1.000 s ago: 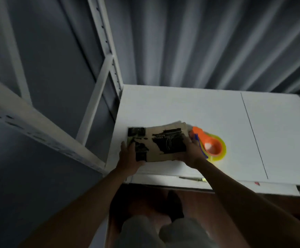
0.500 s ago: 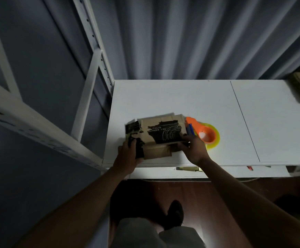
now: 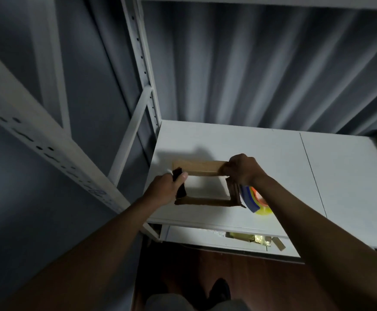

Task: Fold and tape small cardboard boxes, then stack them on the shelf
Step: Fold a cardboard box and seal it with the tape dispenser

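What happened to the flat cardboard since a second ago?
The cardboard box went from lying flat to being opened into a hollow square you can see the white table through. The left hand and right hand still grip its sides. The tape dispenser stayed beside it.

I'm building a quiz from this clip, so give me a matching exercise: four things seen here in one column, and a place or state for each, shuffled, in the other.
Things:
1. cardboard box
2. tape dispenser
3. left hand
4. right hand

Places or states:
A. grips the box's dark left wall
B. opened into a hollow frame, the white tabletop visible through it
C. lies on the tabletop, partly hidden under the right forearm
D. holds the box's far right corner

Pairs: 1-B, 2-C, 3-A, 4-D
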